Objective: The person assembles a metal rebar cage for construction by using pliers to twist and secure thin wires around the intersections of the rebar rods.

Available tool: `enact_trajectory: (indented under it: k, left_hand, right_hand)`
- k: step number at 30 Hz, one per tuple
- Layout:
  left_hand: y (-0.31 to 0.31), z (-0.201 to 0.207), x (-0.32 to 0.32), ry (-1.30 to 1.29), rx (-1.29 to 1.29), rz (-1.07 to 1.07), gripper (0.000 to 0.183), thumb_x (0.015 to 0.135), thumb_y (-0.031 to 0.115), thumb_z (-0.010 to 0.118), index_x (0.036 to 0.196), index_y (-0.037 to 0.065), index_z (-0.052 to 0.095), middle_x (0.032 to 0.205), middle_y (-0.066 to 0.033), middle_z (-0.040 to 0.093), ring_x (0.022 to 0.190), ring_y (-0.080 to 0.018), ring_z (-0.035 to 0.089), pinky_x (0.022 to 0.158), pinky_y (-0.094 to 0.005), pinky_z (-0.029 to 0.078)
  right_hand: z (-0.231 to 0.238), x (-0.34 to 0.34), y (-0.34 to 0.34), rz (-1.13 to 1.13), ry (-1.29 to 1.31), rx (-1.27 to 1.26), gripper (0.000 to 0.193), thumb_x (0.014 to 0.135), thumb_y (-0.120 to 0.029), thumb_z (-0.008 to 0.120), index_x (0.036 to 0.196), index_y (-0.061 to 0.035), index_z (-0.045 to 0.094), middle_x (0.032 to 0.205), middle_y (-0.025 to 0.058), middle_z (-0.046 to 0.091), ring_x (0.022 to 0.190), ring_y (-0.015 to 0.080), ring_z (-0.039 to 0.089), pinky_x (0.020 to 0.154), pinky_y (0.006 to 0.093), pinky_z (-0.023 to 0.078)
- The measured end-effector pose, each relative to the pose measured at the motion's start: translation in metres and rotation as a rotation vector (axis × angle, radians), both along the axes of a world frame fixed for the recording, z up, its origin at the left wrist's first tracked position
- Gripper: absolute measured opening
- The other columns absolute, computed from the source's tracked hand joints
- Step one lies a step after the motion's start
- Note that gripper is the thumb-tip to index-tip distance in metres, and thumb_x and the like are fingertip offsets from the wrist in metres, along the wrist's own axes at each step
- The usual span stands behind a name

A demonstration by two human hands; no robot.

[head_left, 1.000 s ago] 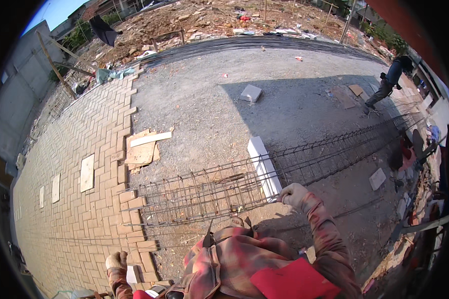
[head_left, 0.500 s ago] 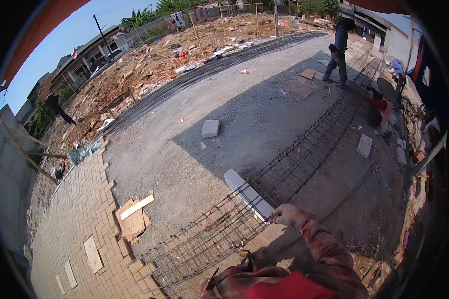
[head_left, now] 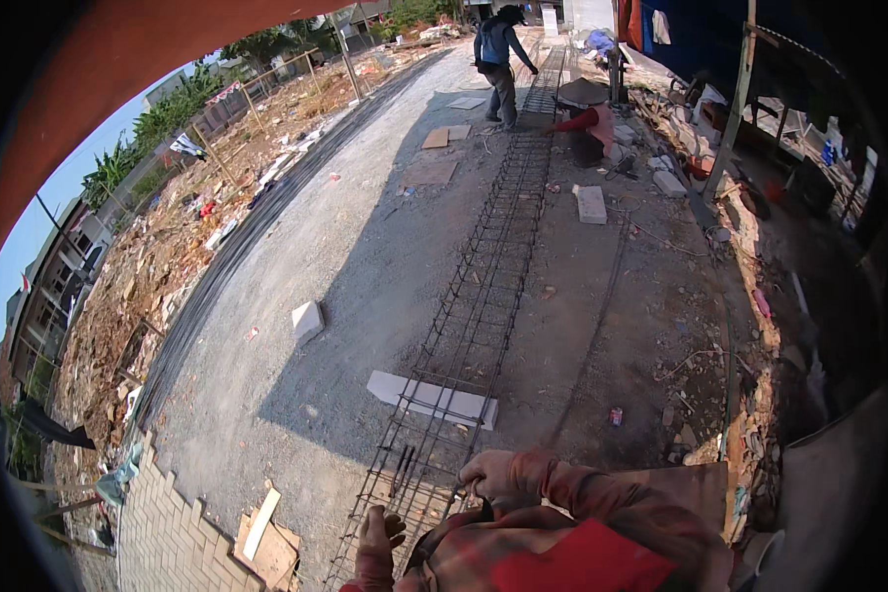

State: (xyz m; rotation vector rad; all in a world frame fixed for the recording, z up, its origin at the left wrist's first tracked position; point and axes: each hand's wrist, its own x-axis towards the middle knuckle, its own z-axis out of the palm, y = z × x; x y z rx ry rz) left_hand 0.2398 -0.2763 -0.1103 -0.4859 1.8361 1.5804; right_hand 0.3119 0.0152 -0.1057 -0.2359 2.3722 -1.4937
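A long rebar cage (head_left: 476, 286) of dark steel bars and stirrups runs away from me over the gravel. My right hand (head_left: 491, 474), gloved, is closed at the cage's right edge, its fingers curled round a bar there. Over the near left part of the cage, my left hand (head_left: 377, 535) is raised with fingers apart and slightly bent; nothing shows in it. Under the cage, just beyond my hands, lies a pale block (head_left: 432, 399) set crosswise. The cage's nearest end is partly hidden by my arms and clothing.
One person (head_left: 498, 64) stands at the cage's far end; another, in a conical hat (head_left: 584, 92), crouches beside it. Loose pale blocks (head_left: 307, 322) lie on the gravel. Paving bricks (head_left: 163, 523) and cardboard (head_left: 266, 553) are at near left. A wooden post (head_left: 735, 109) stands right.
My view has swung right, so the cage now runs more straight ahead. My left hand has come into view over the cage. My right hand stays at the cage's right edge, nearer me.
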Motion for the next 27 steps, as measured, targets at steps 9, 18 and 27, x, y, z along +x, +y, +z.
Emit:
enact_trajectory:
  k: [9, 18, 27]
  left_hand:
    - [-0.058, -0.022, -0.076, 0.035, 0.64, 0.657, 0.015, 0.089, 0.017, 0.047, 0.075, 0.012, 0.047, 0.06, 0.0067, 0.034, 0.045, -0.005, 0.035, 0.04, -0.0191, 0.036]
    - [-0.149, -0.058, 0.011, -0.115, 0.257, 0.228, 0.017, 0.087, 0.025, 0.054, 0.092, 0.009, 0.054, 0.072, 0.0012, 0.047, 0.059, -0.0107, 0.044, 0.052, -0.0258, 0.039]
    - [-0.133, -0.056, 0.072, -0.159, 0.199, -0.126, 0.025, 0.087, 0.027, 0.056, 0.103, 0.009, 0.052, 0.087, -0.0039, 0.049, 0.076, -0.0149, 0.045, 0.067, -0.031, 0.038]
  right_hand:
    - [0.015, 0.024, -0.075, 0.064, -0.109, 0.05, 0.022, 0.069, -0.01, 0.052, 0.087, -0.0031, 0.062, 0.081, 0.0166, 0.063, 0.078, 0.0301, 0.061, 0.069, 0.0401, 0.045]
    - [0.03, 0.048, -0.073, -0.013, -0.21, 0.279, 0.028, 0.07, -0.013, 0.055, 0.096, -0.0076, 0.065, 0.089, 0.0142, 0.066, 0.085, 0.0295, 0.063, 0.072, 0.0385, 0.047]
    - [0.025, 0.03, -0.11, -0.006, -0.015, 0.27, 0.026, 0.07, -0.015, 0.054, 0.093, -0.0061, 0.062, 0.084, 0.0165, 0.063, 0.083, 0.0352, 0.06, 0.07, 0.0426, 0.045]
